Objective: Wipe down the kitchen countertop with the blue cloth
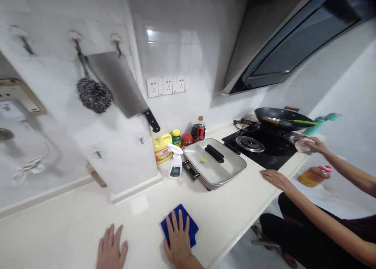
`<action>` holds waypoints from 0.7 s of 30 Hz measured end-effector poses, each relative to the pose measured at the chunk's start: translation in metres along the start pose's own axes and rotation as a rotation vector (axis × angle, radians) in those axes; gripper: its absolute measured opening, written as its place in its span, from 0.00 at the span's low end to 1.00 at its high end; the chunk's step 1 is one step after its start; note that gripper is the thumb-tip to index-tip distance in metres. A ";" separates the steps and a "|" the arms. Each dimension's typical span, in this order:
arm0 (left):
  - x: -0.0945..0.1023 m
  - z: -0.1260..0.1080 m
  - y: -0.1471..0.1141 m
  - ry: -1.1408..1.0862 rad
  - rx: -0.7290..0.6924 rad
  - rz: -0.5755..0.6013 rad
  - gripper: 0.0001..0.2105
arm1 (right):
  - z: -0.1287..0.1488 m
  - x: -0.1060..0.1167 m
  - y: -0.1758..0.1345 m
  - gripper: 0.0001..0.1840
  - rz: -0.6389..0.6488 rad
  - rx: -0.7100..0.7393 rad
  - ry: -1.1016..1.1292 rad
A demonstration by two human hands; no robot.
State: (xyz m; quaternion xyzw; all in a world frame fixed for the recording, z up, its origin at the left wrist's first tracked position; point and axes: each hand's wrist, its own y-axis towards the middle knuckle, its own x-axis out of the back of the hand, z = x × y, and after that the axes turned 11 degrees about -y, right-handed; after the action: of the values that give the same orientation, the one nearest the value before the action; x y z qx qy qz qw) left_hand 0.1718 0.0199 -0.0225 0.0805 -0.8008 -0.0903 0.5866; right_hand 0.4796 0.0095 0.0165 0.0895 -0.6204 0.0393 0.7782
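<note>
My left hand (111,248) lies on the white countertop (67,230), palm down with its fingers spread, and holds nothing. To its right, my right hand (178,239) rests flat on a folded blue cloth (189,226), fingers stretched across it. The cloth lies on the counter and shows around the fingers. Beyond it stands an electric pan (229,171) with a glass lid and a black handle. A white spray bottle (175,163) is beside the pan's left corner.
A yellow jug (163,149) and jars stand against the wall. A cleaver (120,83) and a steel scourer (94,95) hang at left. At right, another person's hand (308,143) holds a pale cloth beside the stove (273,159), which bears a wok (282,114).
</note>
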 end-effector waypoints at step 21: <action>0.000 -0.004 -0.010 -0.063 -0.012 -0.046 0.27 | 0.031 -0.018 -0.018 0.27 -0.005 -0.091 -0.041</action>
State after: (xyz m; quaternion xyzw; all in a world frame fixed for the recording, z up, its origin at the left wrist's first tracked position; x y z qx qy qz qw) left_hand 0.1761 0.0102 -0.0234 0.0924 -0.8161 -0.1109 0.5595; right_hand 0.4487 -0.0132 0.0038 0.0565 -0.6372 0.0071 0.7686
